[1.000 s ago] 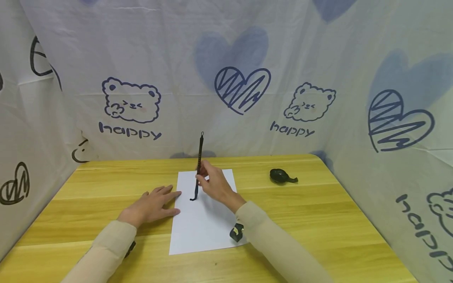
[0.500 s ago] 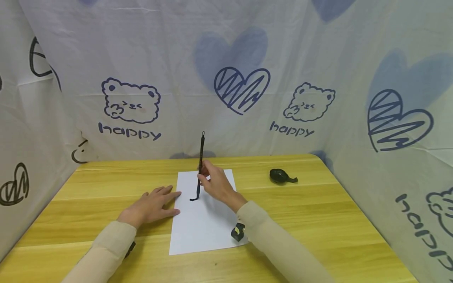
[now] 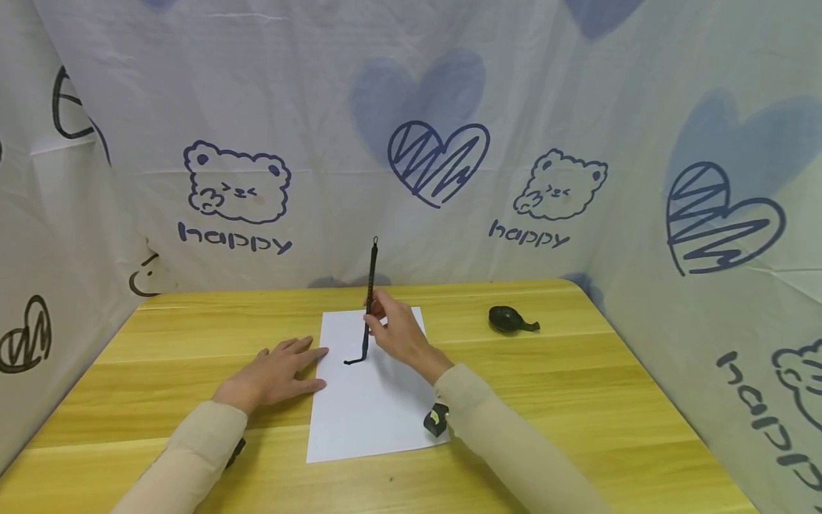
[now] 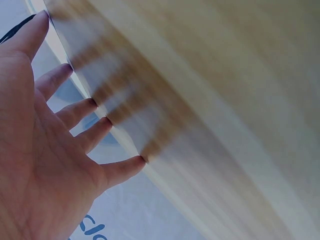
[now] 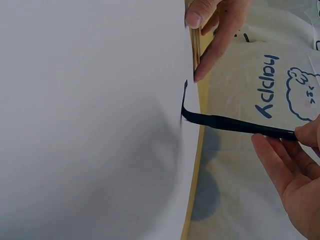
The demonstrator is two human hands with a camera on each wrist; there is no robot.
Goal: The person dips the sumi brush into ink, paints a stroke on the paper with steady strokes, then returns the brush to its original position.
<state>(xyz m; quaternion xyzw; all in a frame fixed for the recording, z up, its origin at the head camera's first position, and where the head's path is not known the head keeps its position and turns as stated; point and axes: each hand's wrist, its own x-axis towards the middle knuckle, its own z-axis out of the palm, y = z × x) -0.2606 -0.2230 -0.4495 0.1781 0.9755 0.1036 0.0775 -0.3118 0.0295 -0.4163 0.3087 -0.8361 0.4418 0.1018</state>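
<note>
My right hand (image 3: 404, 333) pinches a dark writing brush (image 3: 370, 285) partway down its handle and holds it nearly upright, with a small loop at the top end. The bent bristle tip touches the white paper (image 3: 366, 421) at the right end of a short black stroke (image 3: 352, 362). In the right wrist view the thumb and fingers grip the brush (image 5: 235, 124), its tip bending against the sheet. My left hand (image 3: 277, 373) lies with spread fingers at the sheet's left edge. The left wrist view shows those fingertips (image 4: 127, 167) resting on the surface.
A small dark green dish with a short handle (image 3: 507, 319) sits on the wooden table (image 3: 578, 400), right of the paper. White cloth with printed bears and hearts (image 3: 443, 250) hangs behind and on both sides. A black device (image 3: 436, 420) is at the right wrist.
My right hand has moved a little to the right with the brush, and the black stroke has grown longer to the right. My left hand has stayed in place.
</note>
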